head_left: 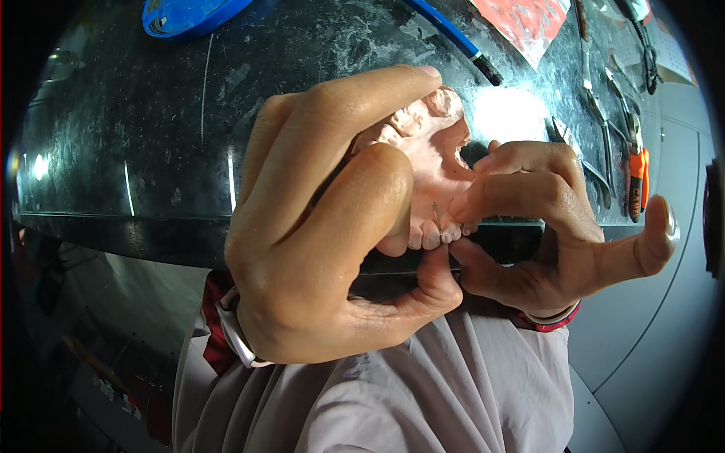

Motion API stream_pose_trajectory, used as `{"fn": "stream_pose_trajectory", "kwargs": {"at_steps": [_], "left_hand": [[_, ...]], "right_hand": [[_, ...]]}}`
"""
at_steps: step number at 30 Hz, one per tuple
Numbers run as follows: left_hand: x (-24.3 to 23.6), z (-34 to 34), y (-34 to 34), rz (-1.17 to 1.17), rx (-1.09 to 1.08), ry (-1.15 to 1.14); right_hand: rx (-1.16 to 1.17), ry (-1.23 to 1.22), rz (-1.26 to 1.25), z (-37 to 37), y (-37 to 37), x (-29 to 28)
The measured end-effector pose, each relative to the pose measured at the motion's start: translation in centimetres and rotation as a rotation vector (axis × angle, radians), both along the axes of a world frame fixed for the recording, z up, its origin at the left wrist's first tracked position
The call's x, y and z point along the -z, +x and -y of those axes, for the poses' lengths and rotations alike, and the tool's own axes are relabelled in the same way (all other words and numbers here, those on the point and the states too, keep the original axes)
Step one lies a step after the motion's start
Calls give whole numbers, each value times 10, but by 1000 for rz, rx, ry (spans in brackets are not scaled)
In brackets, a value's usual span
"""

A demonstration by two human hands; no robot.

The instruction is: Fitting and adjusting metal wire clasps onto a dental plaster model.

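Gripping a pink plaster dental cast (434,166) with the left hand (294,249), pinching its front teeth (431,235) with the right hand (570,238), apparently to steady it.

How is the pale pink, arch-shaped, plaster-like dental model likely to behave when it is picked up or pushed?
The dental model is probably stiff: its thick body shows no sagging in the left hand. Its small raised teeth could chip if knocked, since the material looks chalky. The matte surface suggests it is not very slippery.
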State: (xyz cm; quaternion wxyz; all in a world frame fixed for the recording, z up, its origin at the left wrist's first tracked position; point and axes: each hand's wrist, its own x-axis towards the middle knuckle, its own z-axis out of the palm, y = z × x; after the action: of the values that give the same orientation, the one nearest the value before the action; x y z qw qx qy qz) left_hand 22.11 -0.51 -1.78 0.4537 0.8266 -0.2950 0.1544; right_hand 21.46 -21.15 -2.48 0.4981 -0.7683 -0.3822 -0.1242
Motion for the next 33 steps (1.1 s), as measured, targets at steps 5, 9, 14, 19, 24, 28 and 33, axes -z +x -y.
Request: {"fn": "stream_pose_trajectory", "kwargs": {"at_steps": [5,9,14,19,24,28,33], "left_hand": [[-4,0,-2,-54,4,9],[-5,0,-3,-73,-2,-39],[-2,14,4,6,5,-108],[-4,15,16,52,209,-170],[-1,29,6,114,-15,-130],[1,34,8,92,17,-159],[-1,31,8,53,23,-142]], "right_hand": [[4,-71,-8,2,0,-6],[-4,-126,-9,0,2,-9],[182,247,-45,-15,-16,1],[232,136,-31,-30,-6,-1],[254,114,-72,-30,7,-8],[280,87,-103,-55,8,9],[277,83,-141,-39,-3,1]]}}
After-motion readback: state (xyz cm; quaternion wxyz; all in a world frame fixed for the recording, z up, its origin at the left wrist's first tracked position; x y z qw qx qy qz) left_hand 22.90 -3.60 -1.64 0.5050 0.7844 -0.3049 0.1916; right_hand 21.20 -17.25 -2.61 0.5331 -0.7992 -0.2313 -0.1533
